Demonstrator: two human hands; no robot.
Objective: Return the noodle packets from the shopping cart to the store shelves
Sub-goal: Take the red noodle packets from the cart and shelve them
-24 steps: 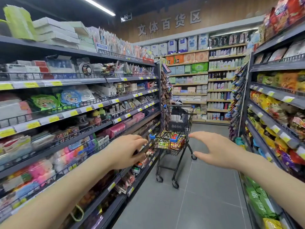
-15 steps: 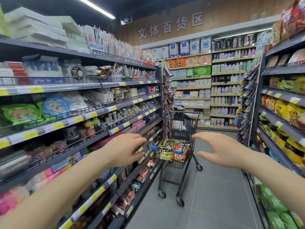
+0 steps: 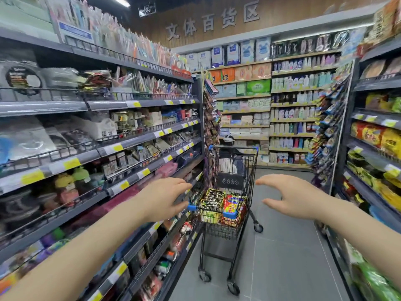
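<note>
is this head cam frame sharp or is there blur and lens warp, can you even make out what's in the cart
Head view: wide-angle warp bows the left shelves and the right ones; the edges are smeared with motion blur, labels unreadable. The centre is sharper: the shopping cart shows colourful noodle packets, and the left hand and right hand are fairly crisp.

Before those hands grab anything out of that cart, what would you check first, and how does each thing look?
1. Left hand free: ok, open, holding nothing.
2. Right hand free: ok, open, fingers spread.
3. Packets in the shopping cart: ok, dark noodle packets and red ones in its basket.
4. Hands at the cart: not ok, both short of it.
5. Matching shelf spot: cannot tell; yellow and red packets line the right shelves, labels blurred.
</note>
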